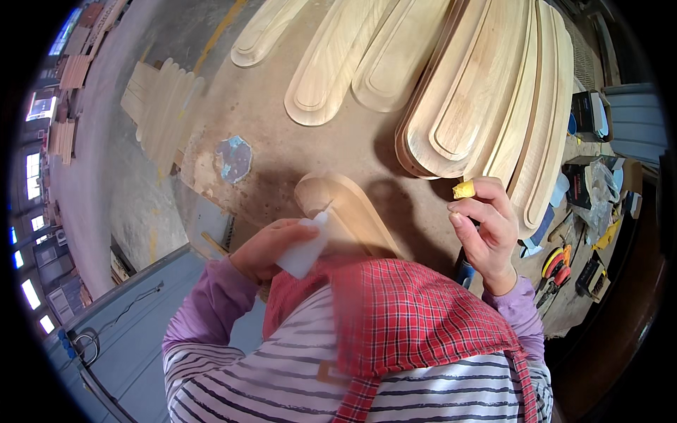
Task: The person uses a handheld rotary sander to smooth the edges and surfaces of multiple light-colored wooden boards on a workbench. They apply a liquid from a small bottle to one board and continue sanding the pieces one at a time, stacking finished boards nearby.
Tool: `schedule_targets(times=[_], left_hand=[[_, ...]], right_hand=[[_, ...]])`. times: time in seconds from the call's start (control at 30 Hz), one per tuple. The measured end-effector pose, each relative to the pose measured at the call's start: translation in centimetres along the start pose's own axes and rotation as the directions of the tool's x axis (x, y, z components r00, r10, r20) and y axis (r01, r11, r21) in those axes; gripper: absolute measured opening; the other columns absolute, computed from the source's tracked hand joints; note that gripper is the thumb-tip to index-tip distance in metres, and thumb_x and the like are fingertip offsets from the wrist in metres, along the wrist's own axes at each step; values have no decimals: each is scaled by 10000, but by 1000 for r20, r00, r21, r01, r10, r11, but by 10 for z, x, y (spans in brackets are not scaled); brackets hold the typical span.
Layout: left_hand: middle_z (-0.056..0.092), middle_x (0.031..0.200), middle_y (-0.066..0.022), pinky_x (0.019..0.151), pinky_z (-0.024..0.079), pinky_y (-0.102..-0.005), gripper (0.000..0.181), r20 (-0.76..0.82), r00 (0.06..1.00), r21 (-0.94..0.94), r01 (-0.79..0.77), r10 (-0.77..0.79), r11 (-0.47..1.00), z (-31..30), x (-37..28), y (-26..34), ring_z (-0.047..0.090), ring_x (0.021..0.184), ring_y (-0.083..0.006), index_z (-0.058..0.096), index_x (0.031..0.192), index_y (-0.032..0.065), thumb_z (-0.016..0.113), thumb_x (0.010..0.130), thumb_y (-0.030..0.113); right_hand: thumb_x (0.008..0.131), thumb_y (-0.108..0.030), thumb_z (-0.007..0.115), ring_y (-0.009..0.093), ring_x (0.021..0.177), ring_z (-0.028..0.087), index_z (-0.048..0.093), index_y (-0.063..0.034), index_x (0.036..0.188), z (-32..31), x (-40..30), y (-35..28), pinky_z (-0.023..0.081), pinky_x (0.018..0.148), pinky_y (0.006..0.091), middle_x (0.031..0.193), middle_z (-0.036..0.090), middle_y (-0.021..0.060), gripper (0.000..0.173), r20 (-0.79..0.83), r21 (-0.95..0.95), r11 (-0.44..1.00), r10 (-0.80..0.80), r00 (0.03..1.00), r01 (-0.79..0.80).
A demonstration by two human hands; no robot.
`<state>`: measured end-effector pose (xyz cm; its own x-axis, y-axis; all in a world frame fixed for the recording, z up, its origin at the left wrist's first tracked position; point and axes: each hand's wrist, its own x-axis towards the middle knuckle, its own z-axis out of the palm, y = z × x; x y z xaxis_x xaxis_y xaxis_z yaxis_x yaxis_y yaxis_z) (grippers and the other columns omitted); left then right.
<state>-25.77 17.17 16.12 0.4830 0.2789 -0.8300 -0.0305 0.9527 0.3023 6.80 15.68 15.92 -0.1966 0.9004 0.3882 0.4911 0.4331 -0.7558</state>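
My left hand (275, 246) is closed around a white plastic squeeze bottle (307, 246) with a thin pointed nozzle. Under the nozzle lies a rounded-end wooden board (378, 227) with a raised rim, partly hidden by the bottle and my apron. Raised at the right, my right hand (484, 227) has yellow tape (463, 190) wrapped around one fingertip. Its thumb and a finger are nearly together; whether they pinch something small cannot be told. Just beyond this hand leans a stack of rounded wooden boards (470, 106).
More rounded boards (322, 79) lie across the far worktable (264, 100). At the right are an orange-and-black power sander (555, 264), open boxes (587, 116), a clear plastic bag (600, 195) and a brush (597, 280). A metal surface (153, 317) stands at lower left.
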Motion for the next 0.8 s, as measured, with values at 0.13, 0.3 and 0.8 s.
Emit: schedule_targets(times=[0.13,0.3,0.8], left_hand=[[620,840,-63,522,506,-247,275,-27,1000,-31,-12,12,999,0,1,-1,612,642,-128,580,1006,-24,562,913,234],[617,824,-65,515,510,-256,268,-29,999,-20,-18,17,1000,-2,1,-5,612,618,-138,581,993,-20,563,913,235],[608,795,-65,496,489,-253,299,-7,1000,-36,-28,28,999,-2,3,-6,601,595,-138,578,991,-14,565,903,272]], right_hand=[[708,-22,741,256,849,574,684,-57,899,5,-2,0,467,730,326,935,572,96,202,9,15,1000,8,1000,-8],[694,-38,751,245,874,566,703,-86,895,13,-1,-2,462,728,318,929,566,82,212,40,37,997,65,997,-66],[715,-100,754,223,833,547,686,-105,864,48,14,-8,449,688,324,901,545,44,164,129,102,995,-7,992,-6]])
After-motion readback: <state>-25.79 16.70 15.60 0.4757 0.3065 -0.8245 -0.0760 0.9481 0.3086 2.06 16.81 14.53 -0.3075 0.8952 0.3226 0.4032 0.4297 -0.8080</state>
